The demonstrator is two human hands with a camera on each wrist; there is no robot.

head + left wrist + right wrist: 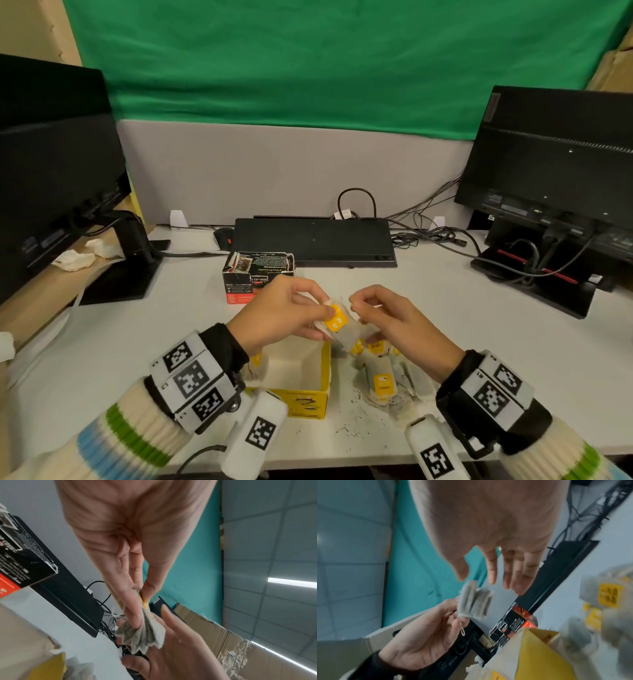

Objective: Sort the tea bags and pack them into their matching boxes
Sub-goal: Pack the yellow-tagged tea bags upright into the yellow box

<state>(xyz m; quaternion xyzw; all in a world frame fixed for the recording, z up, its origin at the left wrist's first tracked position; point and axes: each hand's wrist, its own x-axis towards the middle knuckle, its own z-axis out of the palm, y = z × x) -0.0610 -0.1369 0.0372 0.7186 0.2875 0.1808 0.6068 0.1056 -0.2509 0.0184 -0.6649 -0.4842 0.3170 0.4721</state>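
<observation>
Over the open yellow box, my left hand pinches a small bunch of grey tea bags with a yellow tag. In the left wrist view the bunch fans out below the thumb and fingers of that hand. My right hand hovers just right of the bunch. In the right wrist view its fingers are straight, close above the bags and holding nothing. More yellow-tagged tea bags lie piled right of the yellow box. A black and red tea box stands open behind.
A black keyboard lies behind the boxes, with a mouse at its left. Monitors stand at the far left and far right, with cables between. Loose tea crumbs dot the white desk.
</observation>
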